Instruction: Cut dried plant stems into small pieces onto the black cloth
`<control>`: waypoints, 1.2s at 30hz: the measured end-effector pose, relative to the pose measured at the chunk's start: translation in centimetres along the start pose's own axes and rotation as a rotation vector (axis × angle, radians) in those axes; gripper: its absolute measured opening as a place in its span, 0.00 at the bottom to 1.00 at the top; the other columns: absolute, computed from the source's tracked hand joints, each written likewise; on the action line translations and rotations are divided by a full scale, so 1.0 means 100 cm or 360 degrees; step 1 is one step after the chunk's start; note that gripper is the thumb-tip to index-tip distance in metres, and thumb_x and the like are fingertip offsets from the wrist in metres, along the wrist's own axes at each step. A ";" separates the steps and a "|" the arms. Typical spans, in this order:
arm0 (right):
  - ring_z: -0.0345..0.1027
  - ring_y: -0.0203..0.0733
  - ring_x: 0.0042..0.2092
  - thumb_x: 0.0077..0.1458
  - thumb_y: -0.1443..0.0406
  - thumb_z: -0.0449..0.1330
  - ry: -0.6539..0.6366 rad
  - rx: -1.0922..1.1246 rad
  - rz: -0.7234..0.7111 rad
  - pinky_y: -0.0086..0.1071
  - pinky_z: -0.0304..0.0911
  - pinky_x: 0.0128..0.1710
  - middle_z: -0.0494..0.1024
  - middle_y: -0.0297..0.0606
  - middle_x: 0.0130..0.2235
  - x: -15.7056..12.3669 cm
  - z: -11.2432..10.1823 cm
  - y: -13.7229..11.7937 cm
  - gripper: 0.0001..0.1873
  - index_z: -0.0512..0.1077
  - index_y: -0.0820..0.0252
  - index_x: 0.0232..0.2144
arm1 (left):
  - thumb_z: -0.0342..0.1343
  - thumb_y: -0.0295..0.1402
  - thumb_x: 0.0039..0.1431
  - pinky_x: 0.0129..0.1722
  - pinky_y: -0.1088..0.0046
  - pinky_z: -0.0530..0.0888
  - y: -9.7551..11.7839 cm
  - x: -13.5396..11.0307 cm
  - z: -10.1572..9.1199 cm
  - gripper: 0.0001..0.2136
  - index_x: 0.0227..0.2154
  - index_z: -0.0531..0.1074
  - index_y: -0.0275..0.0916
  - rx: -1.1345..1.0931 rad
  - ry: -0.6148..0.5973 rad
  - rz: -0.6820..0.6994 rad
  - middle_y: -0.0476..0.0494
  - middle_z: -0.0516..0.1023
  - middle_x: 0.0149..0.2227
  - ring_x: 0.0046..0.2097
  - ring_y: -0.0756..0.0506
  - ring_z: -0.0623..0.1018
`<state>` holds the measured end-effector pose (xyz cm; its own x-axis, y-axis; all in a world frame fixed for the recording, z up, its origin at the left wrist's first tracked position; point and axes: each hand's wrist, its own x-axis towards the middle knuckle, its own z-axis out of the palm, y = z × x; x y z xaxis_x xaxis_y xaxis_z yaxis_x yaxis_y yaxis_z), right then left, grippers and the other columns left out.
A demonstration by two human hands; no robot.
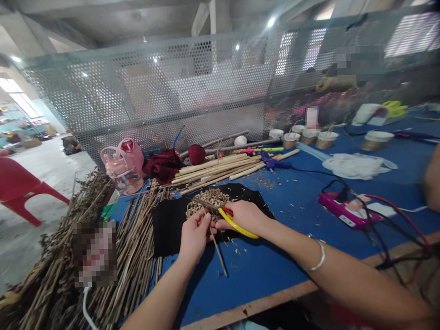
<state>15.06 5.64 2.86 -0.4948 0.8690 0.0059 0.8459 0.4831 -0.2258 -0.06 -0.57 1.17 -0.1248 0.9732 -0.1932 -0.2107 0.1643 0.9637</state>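
Note:
My left hand point(195, 232) pinches a thin dry stalk point(219, 255), whose lower end slants down over the blue table. My right hand point(243, 217) grips a pair of scissors point(238, 225) with yellow handles. Their dark blades point left, close to the stalk's upper part; whether they touch it I cannot tell. Under both hands a black cloth point(168, 230) lies on the table, bearing a heap of small cut stalk pieces point(210, 198). Loose bits are scattered around it. A bundle of long dry stalks point(131, 245) lies just left of the cloth.
Pale wooden sticks point(213, 167) and a blue glue gun point(274, 161) lie behind the cloth. A pink bottle point(124, 170) stands at the back left. To the right are a purple power strip point(346, 211) with cables and a white plastic bag point(359, 166). Another person's arm point(438, 176) shows at the right edge.

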 end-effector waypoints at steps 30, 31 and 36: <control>0.58 0.35 0.29 0.43 0.47 0.57 0.0502 0.0338 -0.0014 0.27 0.49 0.27 0.66 0.32 0.28 0.013 0.015 0.008 0.21 0.63 0.57 0.27 | 0.58 0.45 0.43 0.16 0.83 0.62 -0.002 0.006 -0.005 0.21 0.38 0.67 0.36 -0.0182 0.0079 0.0119 0.53 0.66 0.23 0.20 0.56 0.66; 0.58 0.36 0.29 0.43 0.47 0.57 0.0489 0.0326 -0.0005 0.27 0.49 0.27 0.66 0.32 0.28 0.013 0.014 0.008 0.21 0.63 0.57 0.28 | 0.58 0.45 0.43 0.17 0.82 0.62 -0.003 0.006 -0.005 0.21 0.37 0.68 0.36 -0.0174 0.0077 0.0132 0.52 0.67 0.24 0.21 0.56 0.66; 0.60 0.40 0.35 0.40 0.47 0.60 0.0397 0.0299 -0.0072 0.30 0.52 0.31 0.67 0.36 0.33 0.008 0.009 0.006 0.26 0.64 0.59 0.35 | 0.59 0.46 0.42 0.17 0.83 0.62 0.001 0.005 -0.006 0.20 0.34 0.68 0.35 -0.0165 0.0149 0.0196 0.52 0.67 0.23 0.20 0.56 0.66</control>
<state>14.99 6.53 1.84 -0.4474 0.8575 0.2539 0.7608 0.5142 -0.3959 -0.71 -0.22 1.02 -0.2447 0.9649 -0.0957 -0.2866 0.0223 0.9578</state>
